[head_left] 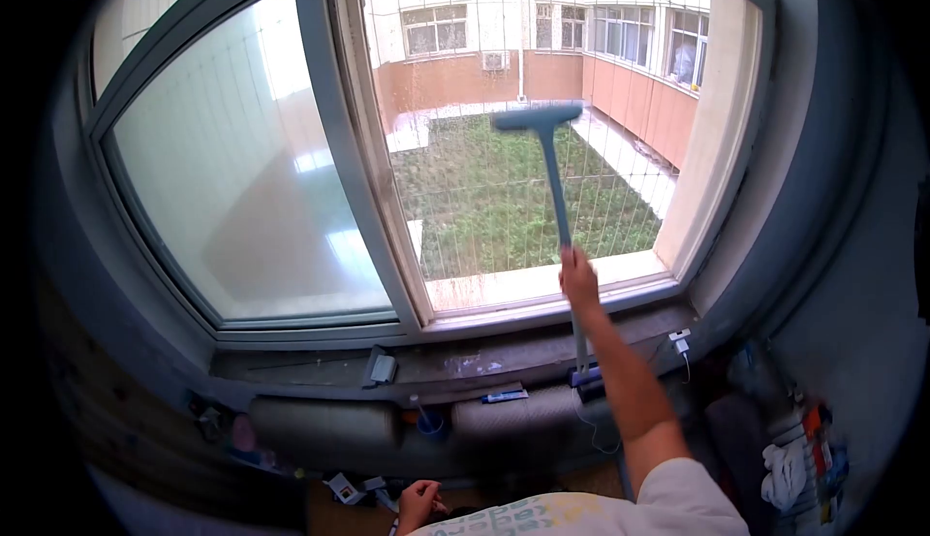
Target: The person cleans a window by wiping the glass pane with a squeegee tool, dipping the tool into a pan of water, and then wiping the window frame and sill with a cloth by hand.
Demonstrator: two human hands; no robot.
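My right hand (pixel 579 277) is wrapped round the handle of a blue-grey squeegee (pixel 553 173), raised in front of the right part of the window. Its wide head is at the top, and the lower end of the handle reaches down towards the sill. My left hand (pixel 420 499) is low, near the bottom edge of the view, with its fingers curled in; what it holds, if anything, is hidden. The window (pixel 416 274) has a frosted pane on the left, and a wire grid shows on the right.
Along the sill (pixel 334 366) lie a small grey box (pixel 384 369) and a white plug (pixel 681 345) with a cable. Below are a toothpaste-like box (pixel 505 396), a blue cup (pixel 430 425) and cushions. White cloth (pixel 783 473) hangs at the lower right.
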